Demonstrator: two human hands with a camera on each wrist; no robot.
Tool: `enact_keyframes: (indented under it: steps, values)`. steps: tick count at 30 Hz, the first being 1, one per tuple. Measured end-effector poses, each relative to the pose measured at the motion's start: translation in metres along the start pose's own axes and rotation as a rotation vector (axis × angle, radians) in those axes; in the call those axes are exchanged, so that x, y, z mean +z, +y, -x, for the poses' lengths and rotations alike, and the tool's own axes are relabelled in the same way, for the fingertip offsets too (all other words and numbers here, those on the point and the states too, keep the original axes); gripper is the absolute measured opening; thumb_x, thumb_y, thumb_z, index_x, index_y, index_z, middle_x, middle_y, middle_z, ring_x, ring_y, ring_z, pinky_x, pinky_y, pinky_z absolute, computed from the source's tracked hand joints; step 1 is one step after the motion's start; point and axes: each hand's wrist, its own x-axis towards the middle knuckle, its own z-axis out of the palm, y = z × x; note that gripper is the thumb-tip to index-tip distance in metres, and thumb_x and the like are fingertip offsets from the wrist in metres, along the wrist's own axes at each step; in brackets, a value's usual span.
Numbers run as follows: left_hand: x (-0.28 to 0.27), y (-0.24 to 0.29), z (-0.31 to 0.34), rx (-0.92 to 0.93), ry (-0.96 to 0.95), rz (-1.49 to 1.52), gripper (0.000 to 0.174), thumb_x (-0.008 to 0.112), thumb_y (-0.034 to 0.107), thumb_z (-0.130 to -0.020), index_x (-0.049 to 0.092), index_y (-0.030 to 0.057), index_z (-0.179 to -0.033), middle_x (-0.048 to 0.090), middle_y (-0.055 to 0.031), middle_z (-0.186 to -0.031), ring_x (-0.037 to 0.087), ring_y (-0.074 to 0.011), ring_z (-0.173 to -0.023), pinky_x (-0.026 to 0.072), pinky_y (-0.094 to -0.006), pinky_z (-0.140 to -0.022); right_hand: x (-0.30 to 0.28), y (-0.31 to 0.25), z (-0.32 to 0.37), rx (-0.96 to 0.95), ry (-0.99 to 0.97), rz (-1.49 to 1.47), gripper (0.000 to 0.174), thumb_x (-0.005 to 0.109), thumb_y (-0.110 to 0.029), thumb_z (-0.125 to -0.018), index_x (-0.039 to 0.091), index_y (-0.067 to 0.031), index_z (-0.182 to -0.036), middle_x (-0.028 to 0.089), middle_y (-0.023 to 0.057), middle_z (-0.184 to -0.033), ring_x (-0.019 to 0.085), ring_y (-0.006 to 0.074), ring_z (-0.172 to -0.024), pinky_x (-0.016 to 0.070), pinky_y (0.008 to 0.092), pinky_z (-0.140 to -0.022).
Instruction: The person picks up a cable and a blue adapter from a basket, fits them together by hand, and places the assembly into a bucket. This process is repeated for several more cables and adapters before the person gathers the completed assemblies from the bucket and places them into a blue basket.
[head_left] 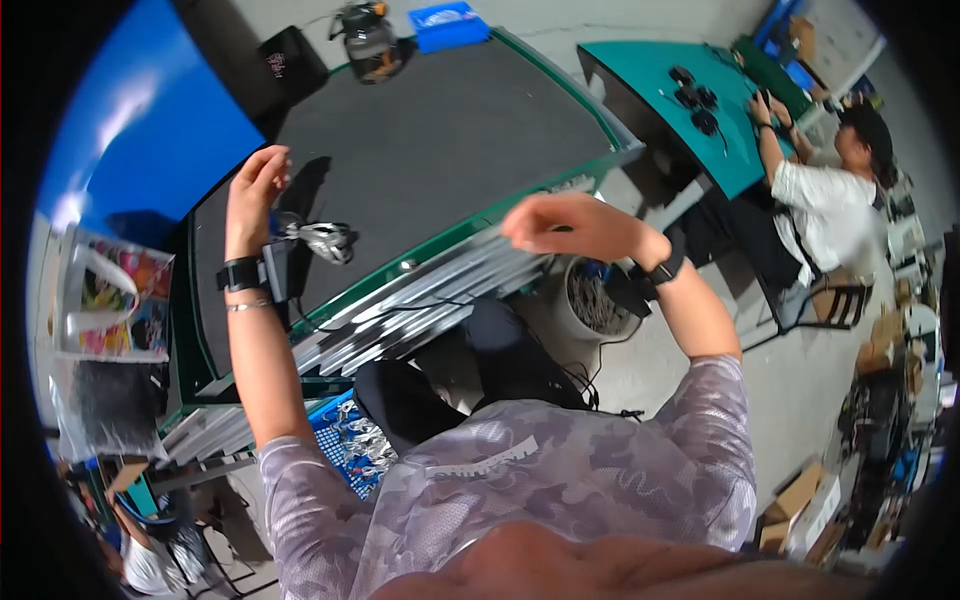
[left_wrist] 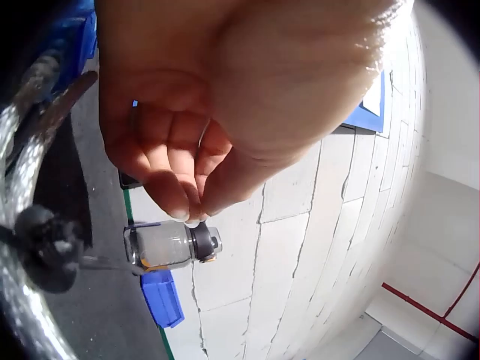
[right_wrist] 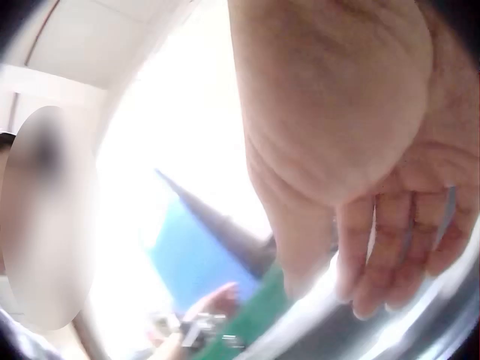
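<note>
My left hand (head_left: pixel 260 190) is raised over the left part of the dark-topped table (head_left: pixel 450 120), fingers loosely bent. In the left wrist view its thumb and fingertips come close together, with nothing visible between them. Just right of that wrist lies a bundle of silvery cable (head_left: pixel 328 242) on the tabletop; large silver strands (left_wrist: pixel 26 154) fill the left edge of the left wrist view. The right hand (head_left: pixel 575 225) hovers by the table's front edge, somewhat blurred. Its relaxed fingers (right_wrist: pixel 390 259) hold nothing in the right wrist view.
A white bucket of cables (head_left: pixel 585 315) stands below the right hand. Near my legs is a blue basket (head_left: pixel 330 440) with more cables. A clear bottle (head_left: pixel 372 60) and blue bin (head_left: pixel 447 28) sit at the far edge. Another person (head_left: pixel 825 205) works at the green table (head_left: pixel 650 75).
</note>
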Motion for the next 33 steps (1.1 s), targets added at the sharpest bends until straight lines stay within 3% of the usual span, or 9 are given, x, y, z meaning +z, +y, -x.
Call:
enact_keyframes:
  steps: [4, 9, 13, 15, 20, 25, 29, 32, 33]
  values:
    - [-0.02, -0.004, -0.004, 0.061, 0.14, 0.171, 0.02, 0.064, 0.018, -0.094, 0.067, 0.0041, -0.108, 0.065, -0.0002, -0.089, 0.056, -0.005, -0.073, 0.0436, -0.0173, -0.065, 0.024, -0.038, -0.125, -0.158, -0.128, 0.124, 0.036, 0.064, -0.029, -0.093, 0.062, -0.0025, -0.117, 0.069, 0.0076, -0.099, 0.064, 0.0149, -0.093, 0.0504, 0.0288, -0.083]
    - [-0.034, -0.007, -0.004, 0.037, 0.314, 0.284, 0.016, 0.065, 0.018, -0.094, 0.067, 0.0055, -0.103, 0.065, 0.0014, -0.084, 0.056, -0.0036, -0.067, 0.0431, -0.0163, -0.059, 0.078, -0.021, -0.245, -0.058, -0.122, 0.525, 0.053, 0.064, -0.043, -0.088, 0.06, -0.0002, -0.12, 0.07, 0.0141, -0.101, 0.067, 0.0276, -0.096, 0.0513, 0.036, -0.086]
    - [-0.035, -0.005, -0.003, 0.028, 0.348, 0.32, 0.015, 0.064, 0.019, -0.095, 0.067, 0.0066, -0.103, 0.065, 0.0015, -0.083, 0.056, -0.0028, -0.066, 0.0431, -0.0156, -0.057, 0.102, -0.048, -0.274, 0.057, -0.156, 0.668, 0.054, 0.069, -0.045, -0.083, 0.064, 0.0009, -0.11, 0.071, 0.0125, -0.095, 0.069, 0.0251, -0.09, 0.0529, 0.0344, -0.08]
    - [-0.031, 0.001, 0.0, 0.011, 0.34, 0.298, 0.018, 0.064, 0.022, -0.095, 0.066, 0.0072, -0.105, 0.064, 0.0032, -0.084, 0.055, -0.0029, -0.068, 0.043, -0.0162, -0.062, 0.106, -0.055, -0.282, 0.269, -0.332, 0.521, 0.05, 0.072, -0.044, -0.08, 0.066, 0.0004, -0.101, 0.071, 0.0111, -0.088, 0.07, 0.0208, -0.081, 0.0538, 0.0318, -0.073]
    - [-0.032, 0.006, 0.001, 0.057, 0.392, 0.289, 0.018, 0.062, 0.024, -0.096, 0.066, 0.0079, -0.103, 0.063, 0.0035, -0.082, 0.055, -0.0028, -0.067, 0.0425, -0.0168, -0.061, 0.11, -0.03, -0.295, 0.122, -0.306, 0.367, 0.034, 0.073, -0.033, -0.078, 0.065, -0.0006, -0.083, 0.067, 0.0072, -0.071, 0.063, 0.0147, -0.065, 0.0498, 0.0305, -0.062]
    - [-0.032, 0.008, -0.001, 0.153, 0.578, 0.254, 0.019, 0.063, 0.022, -0.094, 0.066, 0.0052, -0.102, 0.065, -0.0006, -0.083, 0.055, -0.006, -0.068, 0.0417, -0.0209, -0.062, 0.056, -0.02, -0.289, 0.155, -0.203, 0.033, 0.031, 0.07, -0.032, -0.088, 0.064, -0.0033, -0.098, 0.057, -0.0033, -0.073, 0.05, 0.0042, -0.063, 0.0397, 0.0208, -0.055]
    - [-0.031, -0.002, -0.01, 0.136, 0.61, 0.233, 0.02, 0.062, 0.023, -0.095, 0.066, 0.0048, -0.102, 0.065, -0.0011, -0.086, 0.054, -0.0069, -0.07, 0.0428, -0.022, -0.064, 0.026, -0.001, -0.285, 0.004, -0.18, -0.506, 0.028, 0.061, -0.028, -0.097, 0.057, -0.0075, -0.115, 0.059, -0.0054, -0.087, 0.055, 0.0022, -0.077, 0.0468, 0.0201, -0.067]
    - [-0.023, -0.009, -0.013, 0.052, 0.419, 0.174, 0.023, 0.06, 0.026, -0.096, 0.066, 0.0046, -0.102, 0.065, -0.0016, -0.087, 0.054, -0.0069, -0.07, 0.0428, -0.0222, -0.062, 0.022, 0.008, -0.287, -0.068, -0.155, -0.681, 0.028, 0.057, -0.023, -0.099, 0.054, -0.0075, -0.122, 0.061, -0.002, -0.098, 0.061, 0.0076, -0.091, 0.0506, 0.0256, -0.082]
    - [-0.016, -0.005, -0.009, -0.015, 0.314, 0.1, 0.029, 0.056, 0.035, -0.098, 0.066, 0.008, -0.105, 0.064, 0.0013, -0.091, 0.054, -0.004, -0.072, 0.0442, -0.0201, -0.067, 0.023, 0.009, -0.287, -0.102, -0.117, -0.737, 0.029, 0.057, -0.022, -0.099, 0.052, -0.0074, -0.124, 0.061, -0.0008, -0.103, 0.061, 0.0098, -0.095, 0.0505, 0.0277, -0.087]
